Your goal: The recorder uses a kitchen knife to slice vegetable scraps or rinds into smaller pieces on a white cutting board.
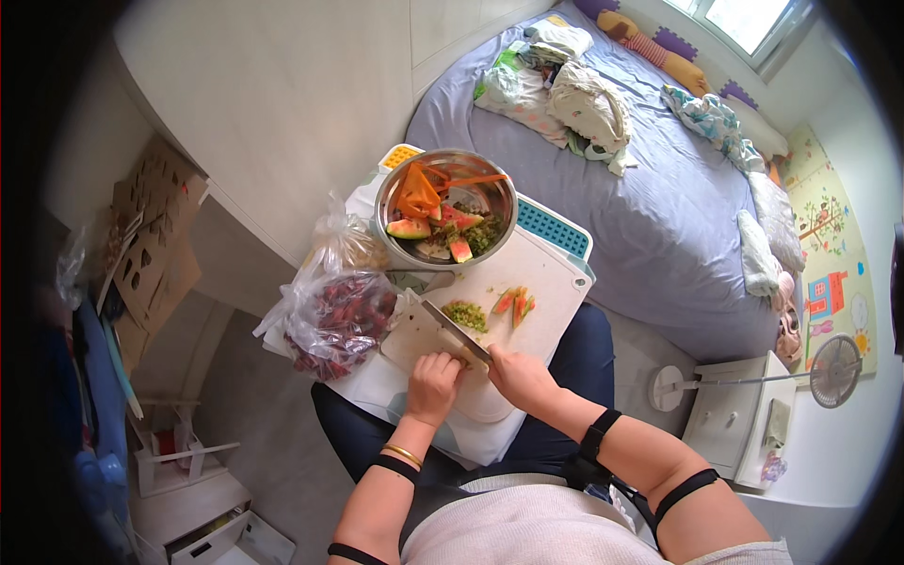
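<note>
My right hand (519,376) is closed around the handle of a kitchen knife (455,330), whose blade points up and left over a white cutting board (547,272). Beside the blade, my left hand (434,385) rests with curled fingers on the board's lower part; what lies under those fingers is hidden. A small heap of chopped green pieces (467,316) lies just past the blade. Right of it are several thin watermelon strips (519,304). Beyond the board stands a steel bowl (510,212) with watermelon pieces (408,227), green scraps and an orange object (417,192).
Left of the board lie a clear plastic bag of dark red items (342,311) and another knotted bag (349,240). A blue-and-white basket (554,224) shows under the board's far edge. A bed (678,247) with clothes stands ahead; a fan (835,371) is at right.
</note>
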The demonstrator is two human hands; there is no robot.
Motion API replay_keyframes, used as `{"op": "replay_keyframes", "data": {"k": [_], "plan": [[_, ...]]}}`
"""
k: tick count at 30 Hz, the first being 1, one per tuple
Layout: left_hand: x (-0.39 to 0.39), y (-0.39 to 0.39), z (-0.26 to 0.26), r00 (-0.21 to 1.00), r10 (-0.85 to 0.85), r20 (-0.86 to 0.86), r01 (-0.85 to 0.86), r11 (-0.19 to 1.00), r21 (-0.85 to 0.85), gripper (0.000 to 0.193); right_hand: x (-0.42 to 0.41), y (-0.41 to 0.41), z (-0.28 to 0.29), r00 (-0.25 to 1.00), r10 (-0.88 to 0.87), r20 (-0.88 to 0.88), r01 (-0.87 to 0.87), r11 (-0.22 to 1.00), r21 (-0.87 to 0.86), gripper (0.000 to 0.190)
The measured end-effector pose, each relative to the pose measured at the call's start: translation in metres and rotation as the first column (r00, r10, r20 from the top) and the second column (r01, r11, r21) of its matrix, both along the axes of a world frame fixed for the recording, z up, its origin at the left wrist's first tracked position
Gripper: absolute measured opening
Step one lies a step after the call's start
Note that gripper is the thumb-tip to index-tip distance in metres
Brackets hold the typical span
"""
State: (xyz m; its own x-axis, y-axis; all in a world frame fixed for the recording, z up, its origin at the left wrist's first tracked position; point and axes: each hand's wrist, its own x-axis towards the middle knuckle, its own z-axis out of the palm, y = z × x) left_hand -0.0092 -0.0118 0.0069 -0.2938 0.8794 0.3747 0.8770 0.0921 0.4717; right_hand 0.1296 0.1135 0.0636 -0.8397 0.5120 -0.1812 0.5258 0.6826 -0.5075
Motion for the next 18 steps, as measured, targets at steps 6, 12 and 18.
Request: {"op": "replay_keyframes", "data": {"k": [6,12,18], "plan": [[0.002,0.002,0.003,0.998,0.045,0.033,-0.048,0.996,0.069,0.017,0.006,-0.004,0.004,0.998,0.034,-0.051,-0.032,0.999,0.034,0.014],[-0.002,-0.002,0.005,1.000,0.024,-0.010,-0.023,0.998,0.062,0.015,0.007,-0.012,0.013,1.000,0.004,-0.002,-0.004,1.000,-0.018,0.015],[-0.005,-0.003,0.000,1.000,-0.004,-0.014,0.005,0.998,0.063,0.011,0.004,-0.016,0.015,0.997,0.012,0.070,-0.011,1.000,-0.005,0.015]]}}
